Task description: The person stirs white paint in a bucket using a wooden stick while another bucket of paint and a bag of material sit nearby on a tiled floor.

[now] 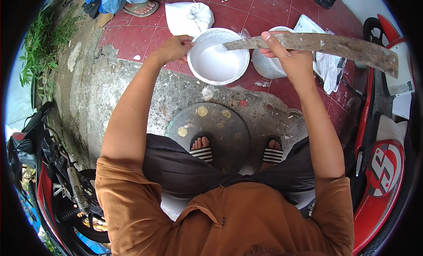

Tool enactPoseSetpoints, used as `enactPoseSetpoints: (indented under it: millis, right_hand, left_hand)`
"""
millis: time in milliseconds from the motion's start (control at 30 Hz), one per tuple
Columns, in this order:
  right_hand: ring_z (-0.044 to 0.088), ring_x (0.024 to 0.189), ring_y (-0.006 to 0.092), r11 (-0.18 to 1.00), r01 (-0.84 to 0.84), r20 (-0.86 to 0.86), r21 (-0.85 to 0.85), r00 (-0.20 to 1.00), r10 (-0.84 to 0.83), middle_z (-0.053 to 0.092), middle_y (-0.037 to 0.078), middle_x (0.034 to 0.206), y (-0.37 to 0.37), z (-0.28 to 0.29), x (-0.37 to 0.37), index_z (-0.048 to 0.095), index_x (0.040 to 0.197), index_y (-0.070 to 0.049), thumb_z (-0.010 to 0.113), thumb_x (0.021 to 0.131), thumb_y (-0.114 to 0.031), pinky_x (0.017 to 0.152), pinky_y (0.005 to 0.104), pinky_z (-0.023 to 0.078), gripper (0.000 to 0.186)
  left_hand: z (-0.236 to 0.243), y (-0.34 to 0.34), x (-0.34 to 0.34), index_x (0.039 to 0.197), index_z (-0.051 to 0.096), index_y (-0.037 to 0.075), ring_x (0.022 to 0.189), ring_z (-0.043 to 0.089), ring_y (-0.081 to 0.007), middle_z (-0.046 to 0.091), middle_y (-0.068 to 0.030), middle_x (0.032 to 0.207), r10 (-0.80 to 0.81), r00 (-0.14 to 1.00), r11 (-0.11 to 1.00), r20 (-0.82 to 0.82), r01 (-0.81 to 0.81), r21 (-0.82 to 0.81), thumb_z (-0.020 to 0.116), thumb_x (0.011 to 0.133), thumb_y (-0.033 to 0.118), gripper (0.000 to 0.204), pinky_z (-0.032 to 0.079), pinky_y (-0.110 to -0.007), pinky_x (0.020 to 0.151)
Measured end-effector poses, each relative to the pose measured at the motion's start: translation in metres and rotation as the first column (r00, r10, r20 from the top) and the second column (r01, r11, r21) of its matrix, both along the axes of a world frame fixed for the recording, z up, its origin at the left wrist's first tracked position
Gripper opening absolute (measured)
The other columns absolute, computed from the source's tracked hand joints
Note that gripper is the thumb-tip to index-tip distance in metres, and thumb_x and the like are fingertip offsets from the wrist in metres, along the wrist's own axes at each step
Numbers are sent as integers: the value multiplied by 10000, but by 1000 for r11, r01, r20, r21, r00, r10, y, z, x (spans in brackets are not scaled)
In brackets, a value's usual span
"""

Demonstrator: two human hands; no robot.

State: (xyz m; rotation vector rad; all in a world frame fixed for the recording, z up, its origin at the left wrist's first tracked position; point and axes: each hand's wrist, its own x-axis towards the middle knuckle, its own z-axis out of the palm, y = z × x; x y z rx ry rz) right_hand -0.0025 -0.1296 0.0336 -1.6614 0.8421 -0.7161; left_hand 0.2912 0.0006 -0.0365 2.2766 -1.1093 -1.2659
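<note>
A white bucket (219, 57) of smooth white paste or paint stands in front of me on the red tiles. My left hand (175, 49) is closed on its left rim, thumb and fingers pinching the edge. In my right hand (288, 53) is a long, worn wooden stick (339, 45), held level with the thumb along it. The stick's left tip, smeared white, hangs over the bucket's right side, close to the white contents. Below my right hand stands a second, smaller white bucket (265, 66), partly covered by the hand and stick.
A tied white sack (190, 18) lies behind the bucket. A white tray with crumpled plastic (328, 71) sits at the right. Motorbikes stand left (66, 185) and right (381, 168). Another person's sandalled foot (140, 8) is at the upper left. A round cover (220, 132) lies between my feet.
</note>
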Motion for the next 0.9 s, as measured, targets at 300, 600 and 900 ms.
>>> enactPoseSetpoints:
  millis: [300, 600, 900]
  right_hand:
    - [758, 755, 191, 998, 55, -5, -22, 998, -55, 755, 139, 900, 5, 23, -6, 739, 1044, 58, 784, 934, -219, 677, 264, 602, 301]
    - [742, 777, 142, 1000, -1, 81, -30, 997, 4, 763, 91, 871, 21, 30, -6, 761, 1020, 13, 795, 922, -223, 690, 254, 576, 258]
    - [736, 803, 126, 998, -30, -79, -52, 997, 26, 766, 83, 902, 24, 31, -10, 759, 1028, -19, 786, 920, -349, 729, 253, 554, 349]
  left_hand:
    - [-22, 3, 10, 1456, 547, 99, 827, 739, -177, 737, -115, 1044, 4, 991, 994, -133, -18, -104, 576, 1015, 425, 550, 594, -372, 654]
    - [-15, 2, 6, 1391, 584, 25, 733, 733, -180, 717, -127, 1038, 66, 990, 995, -124, -74, -61, 581, 1042, 270, 426, 632, -326, 704]
    - [-21, 1, 7, 1419, 558, 23, 746, 741, -189, 714, -146, 1083, 85, 986, 993, -145, -96, -70, 573, 1044, 279, 455, 635, -330, 711]
